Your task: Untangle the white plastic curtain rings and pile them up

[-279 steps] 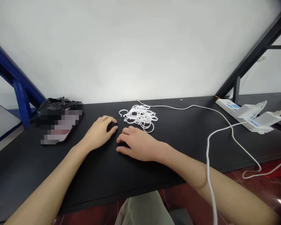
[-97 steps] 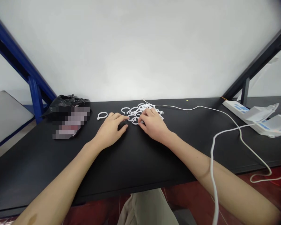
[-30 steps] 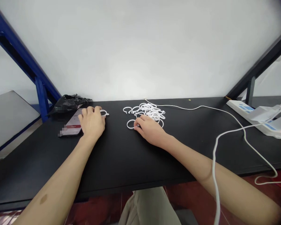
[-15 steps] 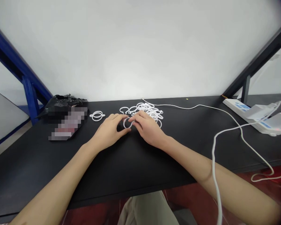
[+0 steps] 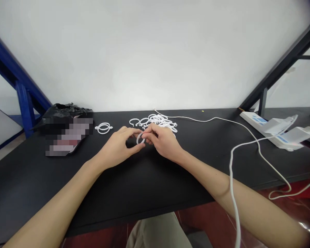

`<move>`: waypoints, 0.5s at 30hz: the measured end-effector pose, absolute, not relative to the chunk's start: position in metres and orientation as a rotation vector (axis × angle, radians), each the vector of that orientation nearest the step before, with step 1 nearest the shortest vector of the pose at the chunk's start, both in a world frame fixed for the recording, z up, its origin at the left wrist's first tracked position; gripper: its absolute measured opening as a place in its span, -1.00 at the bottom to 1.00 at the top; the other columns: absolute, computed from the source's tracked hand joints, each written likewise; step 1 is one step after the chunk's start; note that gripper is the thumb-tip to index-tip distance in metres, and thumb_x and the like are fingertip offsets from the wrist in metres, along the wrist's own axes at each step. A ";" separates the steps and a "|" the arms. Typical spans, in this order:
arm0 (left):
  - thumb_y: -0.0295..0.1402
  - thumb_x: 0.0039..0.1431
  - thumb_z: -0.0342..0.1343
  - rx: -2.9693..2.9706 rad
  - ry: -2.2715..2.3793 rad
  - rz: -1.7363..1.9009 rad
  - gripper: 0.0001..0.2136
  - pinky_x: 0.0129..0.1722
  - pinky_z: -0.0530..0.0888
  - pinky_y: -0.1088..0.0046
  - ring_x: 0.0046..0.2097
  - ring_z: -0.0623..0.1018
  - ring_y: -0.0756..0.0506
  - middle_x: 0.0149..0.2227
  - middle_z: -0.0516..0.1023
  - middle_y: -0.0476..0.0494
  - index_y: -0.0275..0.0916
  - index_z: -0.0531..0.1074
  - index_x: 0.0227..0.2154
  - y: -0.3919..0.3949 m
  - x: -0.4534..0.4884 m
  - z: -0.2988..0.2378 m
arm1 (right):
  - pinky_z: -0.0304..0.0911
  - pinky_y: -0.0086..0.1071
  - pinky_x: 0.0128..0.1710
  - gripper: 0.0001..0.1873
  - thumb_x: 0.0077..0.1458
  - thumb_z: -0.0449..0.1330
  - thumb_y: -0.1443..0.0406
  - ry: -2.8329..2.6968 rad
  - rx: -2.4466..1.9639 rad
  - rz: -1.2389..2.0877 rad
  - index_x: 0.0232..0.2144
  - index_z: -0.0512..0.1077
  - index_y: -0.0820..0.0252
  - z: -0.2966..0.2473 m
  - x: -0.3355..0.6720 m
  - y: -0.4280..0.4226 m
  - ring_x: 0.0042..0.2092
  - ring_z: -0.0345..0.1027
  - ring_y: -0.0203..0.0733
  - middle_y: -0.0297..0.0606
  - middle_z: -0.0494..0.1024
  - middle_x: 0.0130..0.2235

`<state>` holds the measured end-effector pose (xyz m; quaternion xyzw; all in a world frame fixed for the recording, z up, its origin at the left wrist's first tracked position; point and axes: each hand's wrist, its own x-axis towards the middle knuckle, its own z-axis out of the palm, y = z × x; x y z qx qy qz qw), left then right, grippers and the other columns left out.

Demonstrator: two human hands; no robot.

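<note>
Between my two hands, just above the black table, is a white plastic ring. My left hand curves round its left side, with thumb and forefinger closed on its edge. The fingers of my right hand pinch the ring's right side and cover that part of it. Right behind my hands lies a loose pile of white rings, some with small tabs; an open-ended ring lies at its left edge. Farther left, two white rings overlap on the table.
A black plastic bag and a blurred-out packet lie at the left. On the right is a white power strip with plugged-in adapters. A white cable loops across my right forearm. The black table ends at a near edge above my knees.
My right fingers have shifted on the ring and cover more of its right side. The ring looks narrower, as if turned. The whole view has moved slightly.
</note>
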<state>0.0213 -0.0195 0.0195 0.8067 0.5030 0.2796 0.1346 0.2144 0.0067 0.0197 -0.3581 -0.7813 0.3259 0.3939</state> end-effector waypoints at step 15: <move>-0.07 0.14 0.16 2.329 1.466 0.807 -0.67 -0.17 0.44 0.30 -0.16 0.47 -0.15 -0.18 0.54 -0.04 -0.06 0.43 -0.08 -0.020 0.022 0.019 | 0.33 -0.44 -0.30 -0.86 0.20 0.16 0.28 -1.940 -0.859 0.927 -0.42 0.35 0.13 0.017 0.214 0.006 -0.41 0.42 -0.35 -0.45 0.50 -0.48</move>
